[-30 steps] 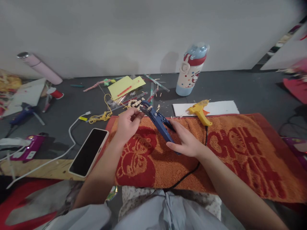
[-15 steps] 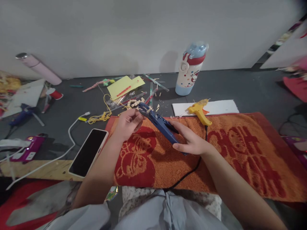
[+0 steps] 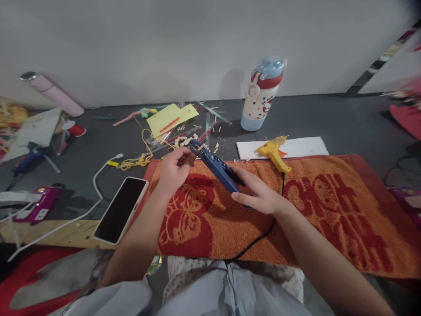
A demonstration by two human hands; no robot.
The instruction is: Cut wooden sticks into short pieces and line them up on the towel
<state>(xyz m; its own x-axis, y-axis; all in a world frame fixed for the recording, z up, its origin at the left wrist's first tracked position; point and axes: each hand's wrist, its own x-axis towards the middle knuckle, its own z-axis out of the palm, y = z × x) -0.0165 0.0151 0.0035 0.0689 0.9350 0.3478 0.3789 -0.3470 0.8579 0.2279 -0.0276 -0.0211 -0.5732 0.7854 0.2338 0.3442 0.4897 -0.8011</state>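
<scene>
Fingers (image 3: 241, 198) of the right hand (image 3: 259, 195) gripped the blue cutter (image 3: 215, 166) by its handles, above the orange towel (image 3: 329, 206). The left hand (image 3: 174, 171) pinched shut at its tip, on what I cannot tell. A yellow glue gun (image 3: 273, 151) lay just beyond, a phone (image 3: 121, 209) left.

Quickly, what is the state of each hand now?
Left hand: fingers pinched at the tip of the blue tool; what they hold cannot be told.
Right hand: closed on the blue tool.

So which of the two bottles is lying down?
The pink bottle at the far left, tipped over by the wall. The white bottle with the blue lid stands upright.
</scene>
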